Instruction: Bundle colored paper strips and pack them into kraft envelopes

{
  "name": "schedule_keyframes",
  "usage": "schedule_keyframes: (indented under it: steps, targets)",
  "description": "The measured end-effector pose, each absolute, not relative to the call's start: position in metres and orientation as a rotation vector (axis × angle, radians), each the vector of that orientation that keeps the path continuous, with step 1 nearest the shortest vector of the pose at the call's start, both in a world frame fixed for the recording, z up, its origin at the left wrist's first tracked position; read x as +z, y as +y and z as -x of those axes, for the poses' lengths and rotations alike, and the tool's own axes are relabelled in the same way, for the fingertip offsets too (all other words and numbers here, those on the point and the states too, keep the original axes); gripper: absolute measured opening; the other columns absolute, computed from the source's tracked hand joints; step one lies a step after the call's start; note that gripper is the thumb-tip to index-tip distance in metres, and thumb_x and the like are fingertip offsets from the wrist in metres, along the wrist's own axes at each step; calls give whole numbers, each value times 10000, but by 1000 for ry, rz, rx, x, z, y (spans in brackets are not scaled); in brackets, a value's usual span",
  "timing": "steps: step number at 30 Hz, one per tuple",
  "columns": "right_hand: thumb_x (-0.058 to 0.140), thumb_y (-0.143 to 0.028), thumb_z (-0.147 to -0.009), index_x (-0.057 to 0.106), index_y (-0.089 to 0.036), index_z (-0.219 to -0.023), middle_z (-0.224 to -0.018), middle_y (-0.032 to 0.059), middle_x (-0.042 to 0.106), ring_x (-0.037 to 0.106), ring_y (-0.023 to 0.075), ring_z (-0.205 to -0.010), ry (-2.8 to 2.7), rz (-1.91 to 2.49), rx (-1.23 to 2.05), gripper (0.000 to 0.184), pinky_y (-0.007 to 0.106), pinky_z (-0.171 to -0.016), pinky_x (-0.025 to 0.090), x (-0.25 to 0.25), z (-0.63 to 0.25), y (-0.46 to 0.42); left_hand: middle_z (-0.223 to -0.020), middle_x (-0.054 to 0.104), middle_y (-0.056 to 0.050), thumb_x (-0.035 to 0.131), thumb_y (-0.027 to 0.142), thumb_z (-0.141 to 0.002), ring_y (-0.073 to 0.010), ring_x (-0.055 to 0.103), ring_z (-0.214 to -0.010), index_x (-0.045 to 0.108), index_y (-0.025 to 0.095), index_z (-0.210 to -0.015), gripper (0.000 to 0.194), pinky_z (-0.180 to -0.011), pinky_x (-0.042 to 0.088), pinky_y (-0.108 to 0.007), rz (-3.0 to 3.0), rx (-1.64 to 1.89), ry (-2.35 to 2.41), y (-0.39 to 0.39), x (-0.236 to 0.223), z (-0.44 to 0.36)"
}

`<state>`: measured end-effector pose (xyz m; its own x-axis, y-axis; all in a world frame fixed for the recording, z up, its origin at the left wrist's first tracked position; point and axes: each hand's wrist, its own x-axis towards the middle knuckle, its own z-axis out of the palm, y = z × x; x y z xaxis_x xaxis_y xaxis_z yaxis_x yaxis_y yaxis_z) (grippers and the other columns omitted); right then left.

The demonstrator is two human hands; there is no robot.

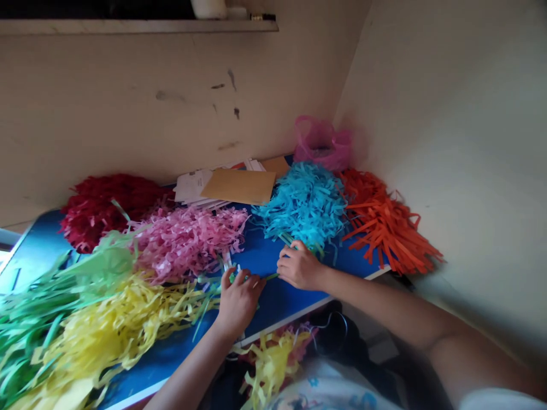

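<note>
"Hands first: what do we have in them?"

"We have a thin green strip (272, 277) running between the 2, low over the front part of the blue table (277, 304). Our right hand (301, 266) has its fingers folded narrow on the strip's right end."

"And our left hand (241, 299)?"

"We see its fingers bent and close together, holding the other end, with bits of green showing by the index finger. We cannot tell where the thumb presses."

"What do we have around them?"

"We see the blue fringe bunch (305, 202) just beyond our right hand, and the orange fringe bunch (388, 228) to the right of it, its tips past the table edge. Left of the blue we have the pink fringe bunch (192, 239), with the dark red fringe bunch (113, 205) behind it. Nearer us, on the left, lie the yellow fringe bunch (115, 324) and the green fringe bunch (29, 324)."

"And by the wall?"

"We have a brown envelope (241, 185) over white papers (192, 185), and a pink plastic bag (322, 151) in the corner. Below the table's front edge, we also see yellow strips (271, 364)."
</note>
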<state>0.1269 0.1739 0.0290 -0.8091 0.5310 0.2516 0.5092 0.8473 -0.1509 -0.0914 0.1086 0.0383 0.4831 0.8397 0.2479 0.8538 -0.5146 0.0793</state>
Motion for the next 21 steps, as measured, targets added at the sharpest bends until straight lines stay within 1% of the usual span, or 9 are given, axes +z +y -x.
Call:
schedule_keyframes:
  steps: [4,6,8,11,14,15,17,19,21]
  targets:
    - [451,-99,-946,675,-180,-744,-781,38,687,534,199,-948,-2748,723,-62,313,410,-891,274,23,-121,174,-876,746,-42,530,141,-911,-229,652,-830,719,229,-898,209,-993,332,-517,2580,-435,-1407,114,31,83]
    - [478,-130,-941,674,-181,-726,-778,37,696,545,200,-920,-2722,772,-63,296,417,-881,282,28,-117,168,-850,747,-30,521,137,-921,-212,661,-797,713,218,-868,215,-998,336,-510,2560,-464,-1383,115,33,83]
    - [548,-184,-916,673,-180,-699,-757,30,709,563,192,-857,-2645,856,44,251,412,-854,296,43,-117,156,-850,752,-12,527,124,-919,-196,677,-826,703,221,-866,208,-1033,316,-498,2538,-541,-1356,109,45,87]
    - [636,-290,-886,706,-196,-737,-802,27,738,585,176,-811,-2428,955,511,189,378,-821,330,78,-120,130,-873,760,20,537,139,-919,-167,694,-899,689,242,-931,184,-1116,247,-477,2566,-756,-1265,87,78,96]
    - [584,-439,-918,746,-190,-804,-870,49,740,600,173,-809,-2114,941,1227,319,332,-768,394,104,-120,115,-903,767,15,477,126,-935,-157,702,-866,675,253,-1016,249,-1145,225,-476,2654,-799,-1103,68,111,102]
    - [608,-505,-885,748,-173,-792,-813,45,725,593,163,-749,-1962,927,1503,371,309,-713,409,106,-118,115,-911,770,9,459,119,-939,-156,704,-847,671,249,-1031,265,-1147,226,-475,2664,-803,-1071,65,118,103]
    - [731,-598,-728,739,-143,-752,-666,4,660,537,121,-610,-1606,898,1957,456,263,-605,392,102,-111,117,-919,773,-3,454,122,-945,-155,707,-826,664,228,-1049,257,-1144,235,-466,2664,-852,-1051,63,124,102]
    - [846,-581,-569,732,-130,-750,-598,-34,607,480,83,-549,-1306,886,2176,499,235,-569,355,90,-101,119,-911,776,-13,476,136,-948,-152,708,-807,655,202,-1051,217,-1132,255,-459,2658,-951,-1067,64,121,99]
    - [906,-517,-494,726,-120,-754,-586,-45,595,452,57,-527,-1087,830,2274,508,216,-547,316,76,-92,118,-904,778,-21,496,132,-946,-149,706,-799,644,189,-1055,192,-1111,281,-456,2640,-1046,-1091,65,115,96]
